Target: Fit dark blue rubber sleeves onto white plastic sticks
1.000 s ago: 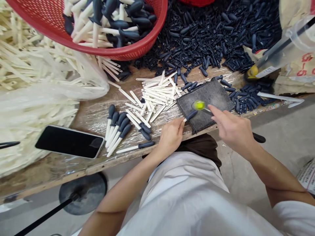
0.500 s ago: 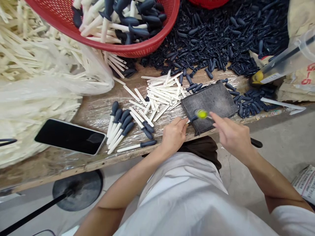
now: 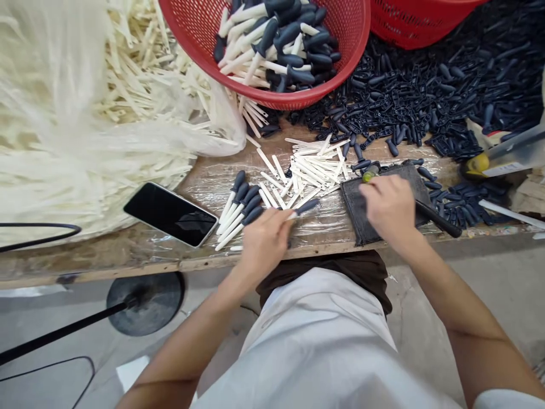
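My left hand (image 3: 266, 238) is closed on a white plastic stick with a dark blue handle (image 3: 307, 207), which points right over the table. Beneath and beside that hand lie several finished-looking sticks with dark handles (image 3: 242, 213). My right hand (image 3: 389, 207) grips a hammer (image 3: 438, 218) over the dark grey pad (image 3: 360, 227); its yellow-green head rests at the pad's far edge and its black handle end sticks out to the right. Loose white sticks (image 3: 315, 167) are spread between the hands, and dark handle pieces (image 3: 457, 204) lie right of the pad.
A red basket (image 3: 293, 101) of joined pieces stands at the back, with another red basket (image 3: 409, 34) to its right. Dark handle parts (image 3: 409, 96) heap behind the pad. A phone (image 3: 170, 215) lies left, near plastic bags (image 3: 85, 165) of white sticks. A clear bottle (image 3: 506, 156) leans right.
My left hand has moved left off the pad with the dark-handled stick. My right hand has lowered the hammer to the pad's far side. The view has shifted left.
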Available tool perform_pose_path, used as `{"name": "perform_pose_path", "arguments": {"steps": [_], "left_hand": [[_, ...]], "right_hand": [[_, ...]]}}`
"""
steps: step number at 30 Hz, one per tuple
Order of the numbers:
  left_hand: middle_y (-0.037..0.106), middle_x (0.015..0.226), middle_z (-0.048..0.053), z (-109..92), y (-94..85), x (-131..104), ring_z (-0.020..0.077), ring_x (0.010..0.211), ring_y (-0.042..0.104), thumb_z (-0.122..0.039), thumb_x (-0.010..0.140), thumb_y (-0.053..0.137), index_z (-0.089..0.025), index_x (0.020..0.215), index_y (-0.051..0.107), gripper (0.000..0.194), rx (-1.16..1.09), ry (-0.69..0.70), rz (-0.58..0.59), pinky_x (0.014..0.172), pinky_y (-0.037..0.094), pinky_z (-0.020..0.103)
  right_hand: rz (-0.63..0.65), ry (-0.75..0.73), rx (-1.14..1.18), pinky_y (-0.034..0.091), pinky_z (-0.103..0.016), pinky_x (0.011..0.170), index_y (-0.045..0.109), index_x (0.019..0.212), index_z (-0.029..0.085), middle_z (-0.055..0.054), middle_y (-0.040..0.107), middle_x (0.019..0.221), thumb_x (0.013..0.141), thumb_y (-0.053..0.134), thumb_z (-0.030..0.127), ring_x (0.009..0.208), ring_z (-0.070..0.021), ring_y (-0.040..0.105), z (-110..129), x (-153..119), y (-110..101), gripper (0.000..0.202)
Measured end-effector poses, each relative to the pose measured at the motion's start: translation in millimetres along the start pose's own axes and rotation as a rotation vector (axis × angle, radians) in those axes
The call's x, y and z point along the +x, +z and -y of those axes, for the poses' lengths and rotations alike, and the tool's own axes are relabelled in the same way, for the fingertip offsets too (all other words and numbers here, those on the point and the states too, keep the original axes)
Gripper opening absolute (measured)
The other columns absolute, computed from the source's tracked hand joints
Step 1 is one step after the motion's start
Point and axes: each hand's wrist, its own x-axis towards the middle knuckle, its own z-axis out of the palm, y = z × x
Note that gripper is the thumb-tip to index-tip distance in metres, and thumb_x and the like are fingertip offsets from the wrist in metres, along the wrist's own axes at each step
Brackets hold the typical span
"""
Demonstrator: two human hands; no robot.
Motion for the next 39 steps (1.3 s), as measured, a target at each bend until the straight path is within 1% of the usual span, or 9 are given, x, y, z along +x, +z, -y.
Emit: {"name": "perform_pose_path", "arguments": {"steps": [3,6,10,14,20,22,27,34,39], "left_hand": [[0.070,0.090,0.007,27.0,-29.2,-9.4,0.0220,0.080,0.063,-0.025,0.093,0.054,-0.019,0.104,0.072,0.022,0.244,-0.098,-0.059,0.071,0.046,0.032],[0.071,0.094,0.011,36.2,-36.2,-8.4,0.0276,0.088,0.060,-0.027,0.092,0.055,-0.016,0.101,0.073,0.023,0.360,-0.110,-0.117,0.077,0.045,0.039],[0.069,0.087,0.011,24.7,-11.8,12.0,0.0268,0.084,0.056,-0.025,0.095,0.049,-0.017,0.091,0.074,0.026,0.277,-0.071,-0.062,0.079,0.042,0.041],[0.066,0.090,0.015,9.3,16.4,39.6,0.0324,0.092,0.054,-0.023,0.093,0.051,-0.016,0.087,0.073,0.024,0.344,-0.087,0.044,0.076,0.038,0.045],[0.065,0.096,0.017,-4.0,23.2,52.4,0.0328,0.095,0.052,-0.016,0.091,0.049,-0.014,0.086,0.071,0.022,0.338,0.004,0.081,0.078,0.037,0.046],[0.066,0.098,0.016,-12.6,24.1,48.8,0.0309,0.095,0.053,-0.014,0.091,0.047,-0.014,0.093,0.069,0.022,0.263,0.087,0.054,0.079,0.039,0.044],[0.070,0.090,0.009,-45.0,35.2,34.7,0.0213,0.085,0.062,-0.014,0.092,0.048,-0.016,0.100,0.069,0.022,-0.188,0.237,0.168,0.082,0.045,0.036],[0.068,0.069,0.000,-69.3,39.6,28.4,0.0097,0.050,0.058,-0.034,0.076,0.078,-0.016,0.091,0.071,0.024,-1.418,-0.481,0.226,0.053,0.046,0.023],[0.067,0.066,0.001,-73.4,42.3,29.3,0.0087,0.050,0.057,-0.037,0.068,0.085,-0.015,0.089,0.075,0.032,-1.681,-0.635,0.188,0.052,0.046,0.023]], "right_hand": [[0.088,-0.189,0.069,0.031,-0.038,0.079,0.070,0.088,0.017,-0.011,0.066,0.094,0.095,0.045,0.011,0.091,-0.0248,0.047,31.6,26.2,17.3,0.026],[0.140,-0.223,0.076,0.032,-0.039,0.077,0.068,0.083,0.016,-0.012,0.065,0.091,0.094,0.046,0.009,0.091,-0.0258,0.049,48.6,41.9,27.1,0.026],[-0.058,-0.197,0.258,0.041,-0.036,0.078,0.067,0.091,0.017,-0.010,0.067,0.093,0.095,0.042,0.009,0.089,-0.0227,0.055,48.7,37.3,17.6,0.027],[-0.280,0.049,0.570,0.049,-0.031,0.081,0.065,0.098,0.020,-0.007,0.068,0.096,0.094,0.050,0.013,0.090,-0.0182,0.063,31.1,9.2,-5.2,0.017],[-0.032,0.207,0.340,0.048,-0.033,0.076,0.068,0.093,0.020,-0.006,0.071,0.087,0.093,0.056,0.021,0.082,-0.0199,0.062,-0.7,-43.0,-13.6,0.013],[-0.058,0.224,0.342,0.048,-0.034,0.076,0.068,0.092,0.021,-0.005,0.071,0.085,0.093,0.057,0.022,0.080,-0.0199,0.061,1.1,-49.8,-16.0,0.011],[-0.254,0.221,0.572,0.049,-0.037,0.088,0.062,0.096,0.022,-0.007,0.072,0.098,0.093,0.056,0.020,0.095,-0.0216,0.065,29.9,-38.9,-31.3,0.007],[-0.080,0.424,0.809,0.047,-0.025,0.062,0.057,0.095,0.023,0.001,0.064,0.076,0.098,0.049,0.029,0.061,-0.0121,0.059,52.6,-36.3,-20.1,0.011],[-0.075,0.612,1.091,0.045,-0.023,0.056,0.057,0.094,0.023,0.003,0.061,0.072,0.097,0.052,0.036,0.058,-0.0107,0.057,64.0,-43.2,-10.1,0.015]]}}
